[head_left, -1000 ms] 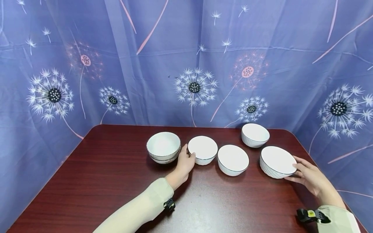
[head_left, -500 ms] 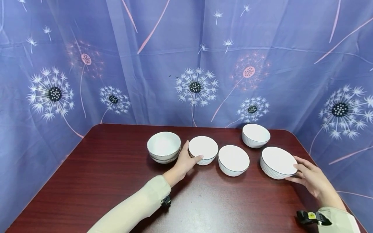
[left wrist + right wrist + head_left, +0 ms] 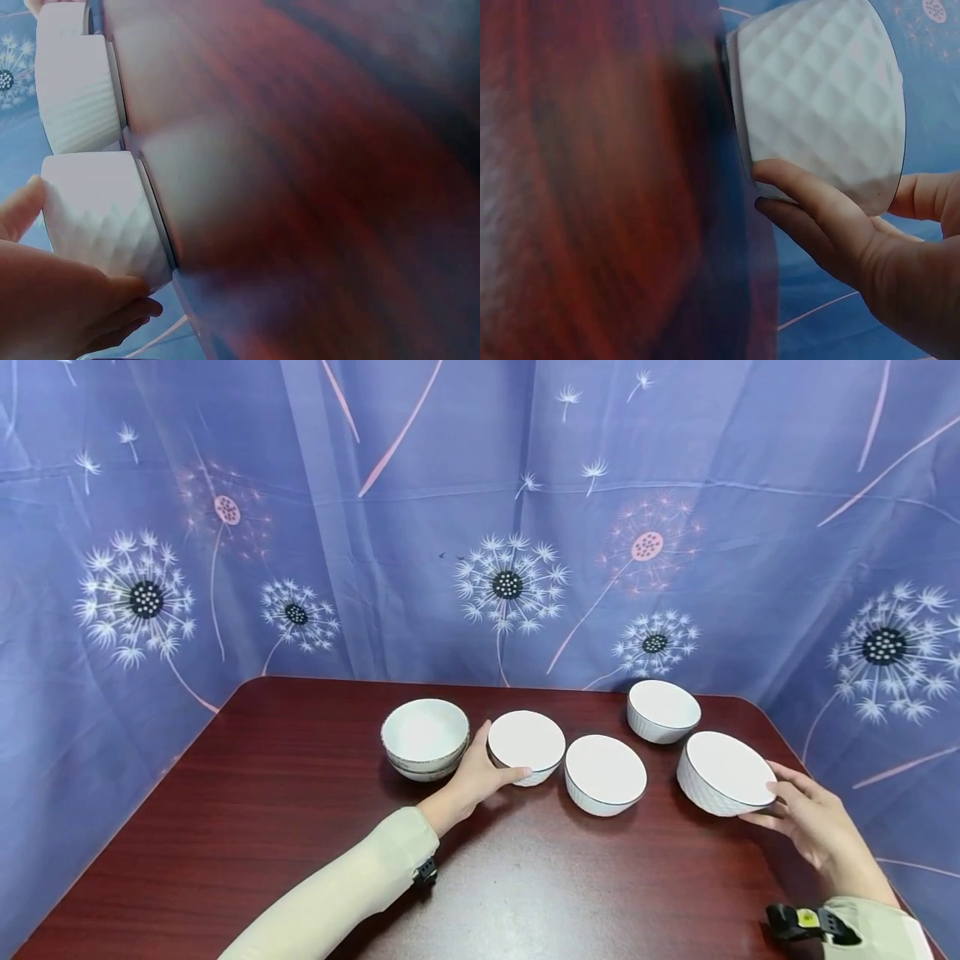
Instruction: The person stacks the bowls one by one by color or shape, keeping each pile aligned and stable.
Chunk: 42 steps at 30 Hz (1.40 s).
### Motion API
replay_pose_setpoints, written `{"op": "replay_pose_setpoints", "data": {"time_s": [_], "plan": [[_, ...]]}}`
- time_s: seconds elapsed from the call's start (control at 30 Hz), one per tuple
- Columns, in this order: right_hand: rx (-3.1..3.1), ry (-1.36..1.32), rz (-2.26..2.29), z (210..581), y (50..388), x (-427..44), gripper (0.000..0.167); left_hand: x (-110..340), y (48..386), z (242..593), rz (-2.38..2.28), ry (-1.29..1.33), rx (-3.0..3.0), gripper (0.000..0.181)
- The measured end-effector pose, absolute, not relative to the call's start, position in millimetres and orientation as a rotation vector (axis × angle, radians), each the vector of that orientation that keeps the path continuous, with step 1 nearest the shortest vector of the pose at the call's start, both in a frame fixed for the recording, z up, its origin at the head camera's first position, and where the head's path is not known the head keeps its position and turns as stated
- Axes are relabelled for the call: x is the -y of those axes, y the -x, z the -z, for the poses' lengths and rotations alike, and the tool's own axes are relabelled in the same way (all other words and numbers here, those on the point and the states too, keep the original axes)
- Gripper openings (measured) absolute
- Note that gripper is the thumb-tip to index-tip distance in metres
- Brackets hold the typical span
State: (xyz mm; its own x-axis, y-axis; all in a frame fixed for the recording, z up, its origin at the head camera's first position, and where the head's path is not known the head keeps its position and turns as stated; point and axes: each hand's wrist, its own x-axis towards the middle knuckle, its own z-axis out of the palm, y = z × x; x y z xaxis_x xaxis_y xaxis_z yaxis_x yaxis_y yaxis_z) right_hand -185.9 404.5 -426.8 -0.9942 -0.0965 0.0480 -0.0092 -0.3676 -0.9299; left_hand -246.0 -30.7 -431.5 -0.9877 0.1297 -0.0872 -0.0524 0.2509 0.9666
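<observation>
My left hand (image 3: 474, 775) holds the left side of a small white bowl (image 3: 527, 739) with a dark rim, its thumb across the front. In the left wrist view that bowl (image 3: 105, 214) stands on the table, its wall textured. At the right, my right hand (image 3: 813, 818) grips a white bowl (image 3: 726, 772) by its right side, thumb at the rim and fingers beneath. That bowl tips leftward. Its diamond-patterned wall (image 3: 825, 94) fills much of the right wrist view, with fingers (image 3: 817, 199) near its base. Another white bowl (image 3: 604, 774) stands between the two held ones.
Two stacked bowls (image 3: 425, 735) with speckled rims stand just left of my left hand. A ribbed white bowl (image 3: 663, 712) stands at the back right. The dark red table (image 3: 247, 793) ends at a blue dandelion-print curtain (image 3: 405, 568).
My right hand has tilted its bowl and raised its right side slightly. My left thumb has slid rightward across the front of its bowl. The other bowls stay put.
</observation>
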Motion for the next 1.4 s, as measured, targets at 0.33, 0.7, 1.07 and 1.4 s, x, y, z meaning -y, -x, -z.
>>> {"op": "replay_pose_setpoints", "data": {"time_s": [0.33, 0.7, 1.07, 1.4], "plan": [[-1.756, 0.091, 2.57, 407, 195, -395, 0.043, 30, 244, 430, -1.818, -0.071, -2.4, 0.105], [-1.825, 0.136, 2.531, 377, 209, -368, 0.038, 31, 245, 431, -1.808, -0.086, -2.435, 0.105], [-1.874, 0.168, 2.465, 354, 225, -333, 0.033, 29, 247, 431, -1.832, -0.107, -2.423, 0.104], [-2.029, 0.105, 2.294, 336, 237, -299, 0.057, 31, 247, 431, -1.799, -0.112, -2.45, 0.104]]}}
